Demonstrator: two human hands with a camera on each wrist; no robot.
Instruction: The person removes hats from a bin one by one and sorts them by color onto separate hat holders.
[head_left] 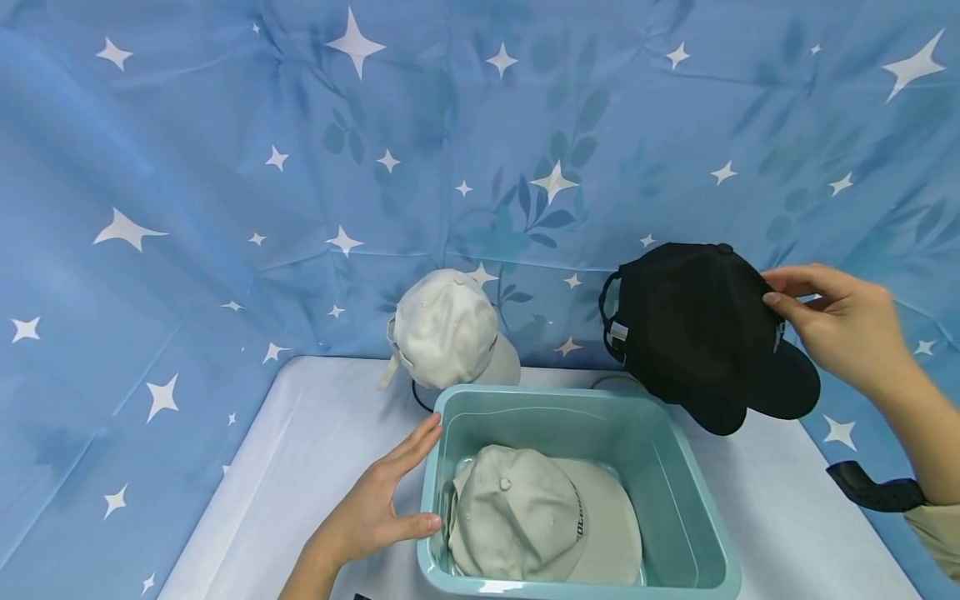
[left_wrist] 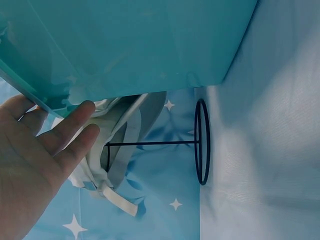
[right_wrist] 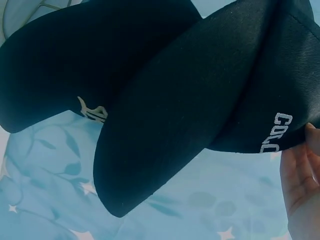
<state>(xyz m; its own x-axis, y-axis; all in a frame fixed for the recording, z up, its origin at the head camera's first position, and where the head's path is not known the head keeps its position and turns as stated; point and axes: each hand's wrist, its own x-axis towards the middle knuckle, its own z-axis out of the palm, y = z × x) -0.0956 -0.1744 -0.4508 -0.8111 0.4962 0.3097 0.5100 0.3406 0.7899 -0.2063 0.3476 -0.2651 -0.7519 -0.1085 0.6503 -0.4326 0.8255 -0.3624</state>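
At the bin's left rim, my left hand [head_left: 378, 504] rests with fingers spread and fairly straight. The teal plastic bin [head_left: 697, 508] has a beige baseball cap [head_left: 517, 512] lying inside, crown up, brim to the right. My right hand [head_left: 847, 325] pinches the front of a black baseball cap [head_left: 690, 317] between thumb and fingers. In the right wrist view, white lettering shows on this cap [right_wrist: 260, 100] beside the fingers. A second black cap [right_wrist: 65, 55] with a gold-coloured emblem sits close against it, mostly hidden in the head view. What supports that second cap is largely hidden.
Behind the bin, a white cap [head_left: 446, 329] hangs on a black wire stand [left_wrist: 201, 142]. A white-covered table [head_left: 300, 450] lies under everything. Blue star-patterned cloth [head_left: 225, 167] rises behind it. A black strap [head_left: 873, 492] circles the right wrist.
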